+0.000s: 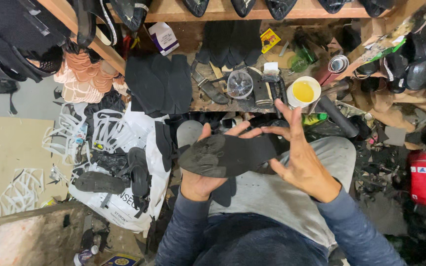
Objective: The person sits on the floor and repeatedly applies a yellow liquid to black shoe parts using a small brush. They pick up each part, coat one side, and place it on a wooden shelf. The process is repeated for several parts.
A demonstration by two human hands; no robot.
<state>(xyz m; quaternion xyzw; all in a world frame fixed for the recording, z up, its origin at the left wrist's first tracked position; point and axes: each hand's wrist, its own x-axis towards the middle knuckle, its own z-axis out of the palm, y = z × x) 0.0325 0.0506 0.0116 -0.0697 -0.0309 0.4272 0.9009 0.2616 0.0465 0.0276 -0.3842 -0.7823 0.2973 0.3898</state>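
Lap, nearest item: grey trousers (292, 197) and dark blue sleeves, serving as the working rest.

Black sole (228, 155): flat, shoe-shaped, held level over the lap with its broad face up, seemingly so the surface can be looked over.

Left hand (200, 172): cupped beneath the rounded end, thumb over the top edge, clamped on the sole to steady it.

Right hand (297, 157): fingers spread apart, palm pressing the narrower end flat; not closed around anything.

Table (208, 104), just beyond the knees: stack of black cut sheets (159, 83), white cup of yellow glue (303, 91), clear plastic cup (239, 84), all within arm's reach.

White bag (124, 162), to the left on the floor: finished black sandals (119, 172) piled on it.
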